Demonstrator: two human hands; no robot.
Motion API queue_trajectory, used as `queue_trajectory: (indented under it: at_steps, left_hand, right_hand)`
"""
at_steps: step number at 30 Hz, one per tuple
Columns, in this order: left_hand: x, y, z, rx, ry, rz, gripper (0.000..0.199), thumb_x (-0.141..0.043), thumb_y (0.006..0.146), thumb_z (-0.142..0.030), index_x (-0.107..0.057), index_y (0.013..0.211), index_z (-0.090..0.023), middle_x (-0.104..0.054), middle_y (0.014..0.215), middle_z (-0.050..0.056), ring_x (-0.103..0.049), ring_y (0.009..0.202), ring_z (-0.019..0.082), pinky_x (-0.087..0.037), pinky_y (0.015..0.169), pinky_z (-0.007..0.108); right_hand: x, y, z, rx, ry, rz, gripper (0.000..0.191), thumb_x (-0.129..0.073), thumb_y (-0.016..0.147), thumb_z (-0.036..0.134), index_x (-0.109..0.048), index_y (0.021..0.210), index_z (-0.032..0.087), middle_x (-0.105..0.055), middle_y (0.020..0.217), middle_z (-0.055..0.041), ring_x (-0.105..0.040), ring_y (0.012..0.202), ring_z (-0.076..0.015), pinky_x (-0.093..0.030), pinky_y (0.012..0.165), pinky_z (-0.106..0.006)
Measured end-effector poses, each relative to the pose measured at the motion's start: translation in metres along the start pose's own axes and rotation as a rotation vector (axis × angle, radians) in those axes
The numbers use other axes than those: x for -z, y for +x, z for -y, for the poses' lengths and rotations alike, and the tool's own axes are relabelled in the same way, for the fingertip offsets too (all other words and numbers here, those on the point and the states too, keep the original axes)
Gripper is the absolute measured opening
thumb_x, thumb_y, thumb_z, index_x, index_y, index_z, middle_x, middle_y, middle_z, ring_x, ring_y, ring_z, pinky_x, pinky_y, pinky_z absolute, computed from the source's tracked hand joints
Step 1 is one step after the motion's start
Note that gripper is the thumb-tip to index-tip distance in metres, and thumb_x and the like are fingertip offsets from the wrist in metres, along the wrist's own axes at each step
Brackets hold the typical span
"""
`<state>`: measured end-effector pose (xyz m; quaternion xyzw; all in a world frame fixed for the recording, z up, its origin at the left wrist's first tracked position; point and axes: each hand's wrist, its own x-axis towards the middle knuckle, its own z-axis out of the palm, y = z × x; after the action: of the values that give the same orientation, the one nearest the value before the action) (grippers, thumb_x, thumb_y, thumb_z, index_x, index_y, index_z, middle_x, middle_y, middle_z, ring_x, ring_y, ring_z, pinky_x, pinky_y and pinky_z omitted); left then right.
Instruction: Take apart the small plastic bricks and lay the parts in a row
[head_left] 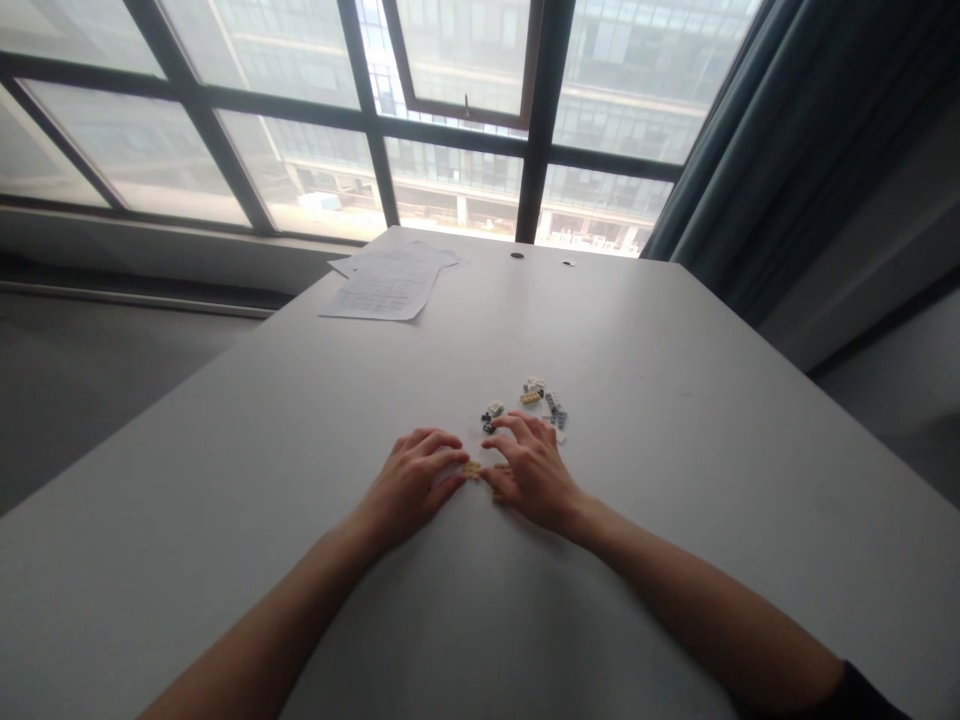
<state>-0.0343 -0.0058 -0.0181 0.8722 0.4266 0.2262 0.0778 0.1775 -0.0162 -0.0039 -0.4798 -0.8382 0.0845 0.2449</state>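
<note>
On the white table (315, 440), my left hand (416, 480) pinches a small tan toy brick (472, 469) between thumb and fingertips. My right hand (532, 470) hovers just to the right, its fingers curved and apart. Another tan brick (501, 467) shows beneath that hand, partly covered by it. The right fingertips reach near a small cluster of black and white bricks (489, 420). Whether the right thumb touches the tan pieces is hard to make out.
Farther out lie a tan brick (530, 398), several white pieces (534, 384) and grey bricks (555, 407). Printed papers (386, 290) rest at the far left of the table. Two round holes (517, 256) sit near the far edge. Beyond are windows and a dark curtain (720, 170).
</note>
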Motion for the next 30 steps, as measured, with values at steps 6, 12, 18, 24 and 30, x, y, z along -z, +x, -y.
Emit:
queue_trajectory:
  at_steps: [6,12,18,24,30]
  left_hand:
    - [0.0,0.001,-0.001,-0.001,0.009,0.022,0.022,-0.052,0.088,-0.036,-0.067,0.101,-0.026,-0.065,0.11,0.006,-0.052,0.107,0.023,-0.039,0.093,0.039]
    - [0.0,0.002,-0.005,-0.01,0.003,0.017,0.024,-0.051,0.088,-0.036,-0.068,0.101,-0.026,-0.065,0.11,0.007,-0.053,0.108,0.023,-0.04,0.093,0.04]
    - [-0.002,0.003,-0.01,-0.026,0.023,0.037,0.023,-0.051,0.089,-0.036,-0.065,0.104,-0.025,-0.064,0.112,0.006,-0.051,0.11,0.023,-0.038,0.094,0.04]
    - [-0.004,0.005,-0.015,-0.044,0.043,0.015,0.027,-0.053,0.088,-0.036,-0.063,0.109,-0.023,-0.063,0.114,0.007,-0.05,0.112,0.024,-0.037,0.096,0.041]
    - [-0.007,0.01,-0.018,-0.054,0.054,0.024,0.021,-0.054,0.087,-0.036,-0.066,0.1,-0.024,-0.064,0.11,0.006,-0.051,0.11,0.024,-0.037,0.095,0.04]
  right_hand:
    - [0.02,-0.024,-0.026,-0.048,-0.028,-0.079,0.022,-0.062,0.083,0.03,-0.064,0.104,0.022,-0.055,0.125,-0.0104,-0.04,0.126,-0.0289,-0.029,0.102,-0.051]
    - [0.024,-0.051,-0.044,-0.064,-0.042,-0.083,0.021,-0.061,0.082,0.027,-0.065,0.103,0.022,-0.056,0.124,-0.0107,-0.043,0.123,-0.0293,-0.03,0.101,-0.051]
    - [0.02,-0.055,-0.047,-0.099,-0.027,-0.099,0.02,-0.06,0.082,0.026,-0.065,0.101,0.022,-0.057,0.125,-0.0099,-0.042,0.123,-0.029,-0.03,0.101,-0.05]
    - [0.02,-0.055,-0.046,-0.116,-0.015,-0.118,0.019,-0.06,0.082,0.026,-0.064,0.101,0.022,-0.057,0.123,-0.0092,-0.042,0.123,-0.0282,-0.03,0.102,-0.049]
    - [0.02,-0.054,-0.044,-0.127,-0.008,-0.118,0.018,-0.06,0.082,0.026,-0.065,0.099,0.021,-0.057,0.122,-0.0098,-0.042,0.122,-0.0281,-0.03,0.102,-0.049]
